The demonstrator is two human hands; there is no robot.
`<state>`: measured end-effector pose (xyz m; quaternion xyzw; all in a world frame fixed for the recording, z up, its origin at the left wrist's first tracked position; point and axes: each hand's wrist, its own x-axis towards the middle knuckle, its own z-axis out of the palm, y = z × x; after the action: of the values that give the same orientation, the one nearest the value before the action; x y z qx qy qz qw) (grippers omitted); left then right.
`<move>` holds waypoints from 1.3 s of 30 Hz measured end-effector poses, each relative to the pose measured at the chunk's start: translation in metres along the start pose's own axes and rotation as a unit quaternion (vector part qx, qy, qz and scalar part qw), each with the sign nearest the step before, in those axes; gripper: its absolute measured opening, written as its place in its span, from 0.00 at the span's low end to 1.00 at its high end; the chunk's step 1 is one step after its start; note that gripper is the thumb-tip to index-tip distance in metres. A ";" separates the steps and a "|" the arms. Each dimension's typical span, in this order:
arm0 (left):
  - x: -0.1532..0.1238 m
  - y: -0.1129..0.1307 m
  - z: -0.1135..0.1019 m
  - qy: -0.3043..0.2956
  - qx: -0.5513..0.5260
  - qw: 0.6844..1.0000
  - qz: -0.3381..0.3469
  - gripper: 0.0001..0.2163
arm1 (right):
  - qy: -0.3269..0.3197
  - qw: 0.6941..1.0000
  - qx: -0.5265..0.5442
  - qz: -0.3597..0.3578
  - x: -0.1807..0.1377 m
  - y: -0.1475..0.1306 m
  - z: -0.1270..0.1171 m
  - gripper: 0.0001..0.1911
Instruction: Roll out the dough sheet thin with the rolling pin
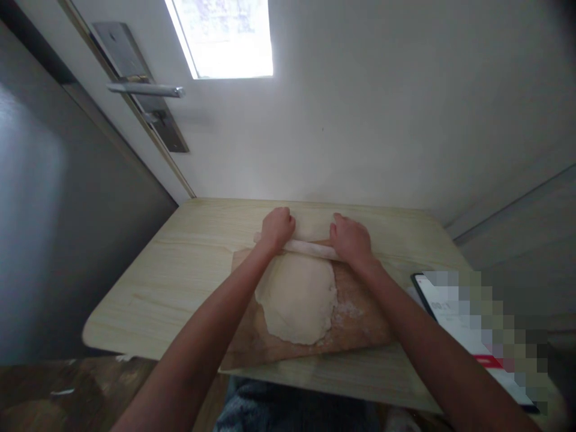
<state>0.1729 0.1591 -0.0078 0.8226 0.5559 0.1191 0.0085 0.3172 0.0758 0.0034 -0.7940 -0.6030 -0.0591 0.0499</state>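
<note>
The person's left hand (278, 228) and right hand (351, 240) were bare, as were both wrists. The left forearm (211, 336) and the right forearm (432, 348) were uncovered all the way to the lower edge of the view, both slim and smooth, broadening toward the camera. Low in the middle, between the two arms, showed a patch of mottled blue-grey cloth (288, 411), rough-woven like denim and part of the person's clothing. Which garment it was could not be told.
</note>
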 end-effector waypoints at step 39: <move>-0.154 -0.007 -0.023 0.003 0.073 0.996 0.042 0.27 | 0.128 0.975 0.104 -0.146 -0.118 0.006 0.019 0.22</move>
<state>0.1072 0.0175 -0.0157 0.8434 0.5280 0.0808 -0.0582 0.2925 -0.0357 -0.0334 -0.6737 -0.7038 -0.1042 0.1998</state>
